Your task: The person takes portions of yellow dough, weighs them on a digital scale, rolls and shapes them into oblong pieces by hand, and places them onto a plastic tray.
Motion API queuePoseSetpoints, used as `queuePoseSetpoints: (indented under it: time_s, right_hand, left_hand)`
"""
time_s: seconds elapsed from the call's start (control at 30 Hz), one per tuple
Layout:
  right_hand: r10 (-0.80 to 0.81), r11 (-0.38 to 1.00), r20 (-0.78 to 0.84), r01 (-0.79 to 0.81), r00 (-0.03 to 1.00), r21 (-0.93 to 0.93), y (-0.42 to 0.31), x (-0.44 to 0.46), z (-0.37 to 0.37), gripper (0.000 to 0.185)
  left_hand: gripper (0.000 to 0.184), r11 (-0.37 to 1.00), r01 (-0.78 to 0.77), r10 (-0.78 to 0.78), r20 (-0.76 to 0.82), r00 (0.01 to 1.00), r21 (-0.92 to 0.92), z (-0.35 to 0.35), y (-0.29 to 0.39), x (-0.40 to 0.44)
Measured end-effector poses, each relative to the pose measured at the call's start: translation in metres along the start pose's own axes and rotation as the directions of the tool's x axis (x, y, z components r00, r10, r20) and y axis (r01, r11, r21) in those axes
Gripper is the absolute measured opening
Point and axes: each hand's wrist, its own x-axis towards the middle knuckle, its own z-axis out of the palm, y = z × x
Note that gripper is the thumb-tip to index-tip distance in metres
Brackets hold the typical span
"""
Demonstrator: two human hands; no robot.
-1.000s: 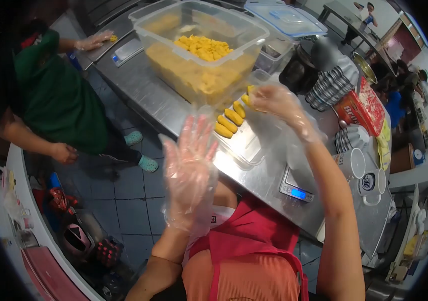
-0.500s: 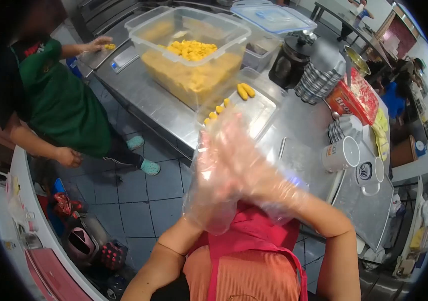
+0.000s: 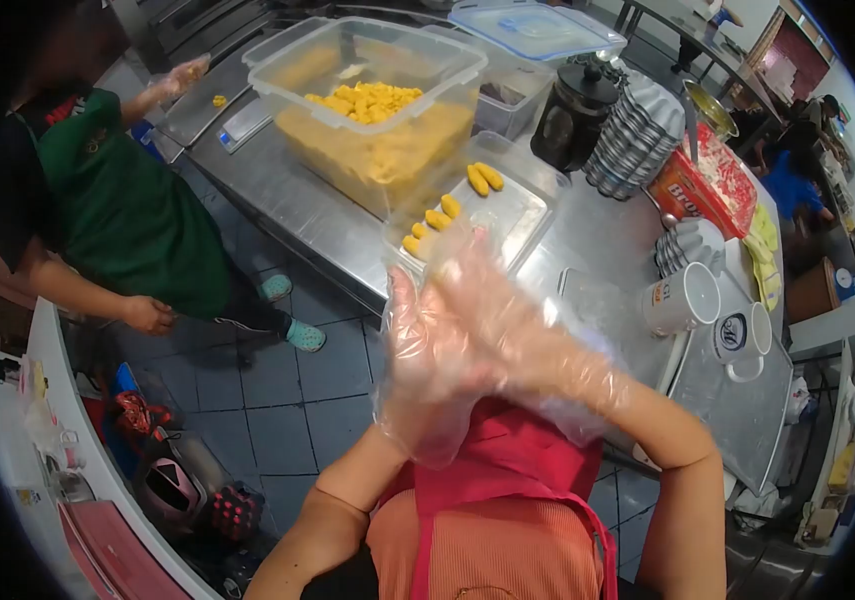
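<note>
Both hands wear clear plastic gloves and meet palm to palm above the table's near edge. My left hand (image 3: 422,335) lies beneath with its fingers stretched out. Over it rests my right hand (image 3: 502,310), fingers extended and pressed toward the left palm; whatever may lie between the palms is hidden. Just beyond the fingertips is a clear shallow tray (image 3: 519,222) holding several yellow dough rolls (image 3: 484,178). Behind it stands a large clear tub (image 3: 347,150) with yellow dough lumps (image 3: 367,100) inside.
A person in a green apron (image 3: 137,215) stands at the left, near a small scale (image 3: 244,124). Right of the tray are a dark press jar (image 3: 572,115), stacked fluted molds (image 3: 635,135), a red box (image 3: 702,190) and two white mugs (image 3: 682,300). Metal table (image 3: 297,200).
My right hand has left the rolls in the tray and come down onto my left hand. The co-worker's gloved hand has lifted off a small yellow piece.
</note>
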Motion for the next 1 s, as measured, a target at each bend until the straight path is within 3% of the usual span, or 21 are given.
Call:
queuePoseSetpoints:
  time_s: [0.1, 0.23, 0.3, 0.37, 0.4, 0.5, 0.53, 0.57, 0.63, 0.73, 0.83, 1.0]
  right_hand:
    - [-0.020, 0.996, 0.067, 0.014, 0.998, 0.082, -0.018, -0.007, 0.001, 0.048]
    - [0.242, 0.914, -0.176, -0.163, 0.954, 0.373, 0.016, -0.011, -0.022, 0.047]
    - [0.338, 0.848, -0.325, -0.137, 0.883, 0.512, 0.026, -0.014, -0.027, 0.047]
    - [0.215, 0.976, -0.438, -0.175, 0.873, 0.130, 0.023, -0.012, -0.038, 0.036]
    - [0.138, 0.977, -0.472, -0.197, 0.871, -0.077, 0.022, -0.011, -0.041, 0.031]
    - [0.327, 0.936, -0.188, -0.289, 0.926, 0.203, 0.017, 0.000, -0.023, 0.029]
    - [0.318, 0.940, -0.182, -0.284, 0.930, 0.188, 0.023, 0.002, -0.015, 0.032]
    - [0.420, 0.829, -0.121, -0.326, 0.900, 0.454, 0.027, 0.005, -0.015, 0.033]
    - [0.547, 0.406, 0.081, -0.349, 0.833, 0.844, 0.040, 0.009, -0.019, 0.033]
    - [0.605, 0.687, -0.024, -0.507, 0.796, 0.520, 0.087, 0.024, -0.034, 0.034]
    - [0.569, 0.821, -0.173, -0.568, 0.804, 0.063, 0.131, 0.041, -0.015, 0.032]
    - [0.523, 0.843, -0.127, -0.533, 0.843, -0.070, 0.135, 0.064, 0.009, 0.021]
  left_hand:
    - [0.077, 0.997, -0.061, 0.062, -0.023, 0.998, 0.045, -0.020, -0.002, 0.005]
    - [0.079, 0.992, -0.122, 0.122, -0.020, 0.992, 0.024, -0.024, -0.003, 0.014]
    - [0.081, 0.991, -0.133, 0.133, -0.023, 0.991, 0.013, -0.026, -0.001, 0.015]
    - [0.082, 0.993, -0.116, 0.117, -0.035, 0.993, 0.028, -0.033, 0.000, 0.017]
    - [0.083, 0.993, -0.115, 0.117, -0.040, 0.992, 0.035, -0.030, -0.001, 0.019]
    - [0.085, 0.991, -0.122, 0.125, -0.053, 0.991, 0.054, -0.027, -0.003, 0.020]
    - [0.086, 0.989, -0.132, 0.135, -0.051, 0.990, 0.060, -0.032, -0.003, 0.021]
    - [0.087, 0.987, -0.145, 0.148, -0.047, 0.988, 0.068, -0.035, -0.001, 0.022]
    - [0.088, 0.977, -0.159, 0.175, -0.107, 0.979, 0.145, -0.039, 0.009, 0.018]
    - [0.088, 0.939, -0.259, 0.290, -0.114, 0.950, 0.225, -0.037, 0.030, 0.007]
    - [0.086, 0.904, -0.354, 0.385, -0.095, 0.918, 0.238, -0.037, 0.048, -0.004]
    - [0.083, 0.906, -0.383, 0.404, -0.096, 0.910, 0.182, -0.052, 0.061, -0.016]
